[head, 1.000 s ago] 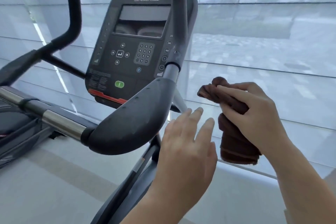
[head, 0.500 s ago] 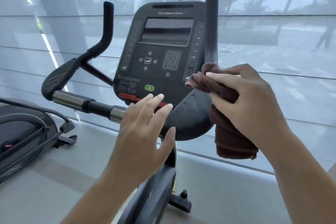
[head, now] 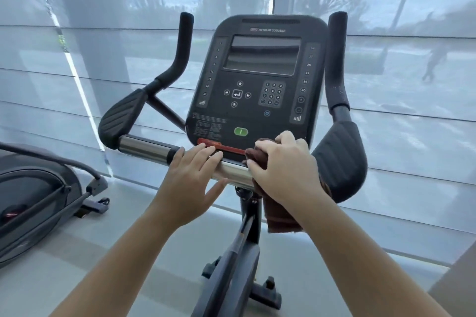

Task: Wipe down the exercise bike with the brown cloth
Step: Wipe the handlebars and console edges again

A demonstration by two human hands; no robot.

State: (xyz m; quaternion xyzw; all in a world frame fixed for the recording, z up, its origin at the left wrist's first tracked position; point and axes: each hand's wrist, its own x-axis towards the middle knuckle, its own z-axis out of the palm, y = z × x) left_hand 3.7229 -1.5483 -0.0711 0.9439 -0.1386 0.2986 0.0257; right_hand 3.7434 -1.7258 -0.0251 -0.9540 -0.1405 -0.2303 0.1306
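The right hand [head: 283, 170] is curling its fingers around the brown cloth [head: 279, 216], pressing it onto the chrome crossbar [head: 231, 172] of the exercise bike [head: 233, 278]. The loose end of the cloth is hanging down below the wrist, beside the bike's stem. The left hand [head: 190, 177] is lying open just to its left, straight fingers resting across the same bar and thumb spread underneath. Directly behind both hands, the console [head: 260, 80] is showing a dark screen, a keypad, a green button [head: 240, 132] and a red strip [head: 208, 142]. Padded rests [head: 121, 116] and upright grips [head: 180, 49] are flanking it. A second machine [head: 33, 195] is standing on the floor [head: 128, 252] at left, before the sheer window blind [head: 412, 136].
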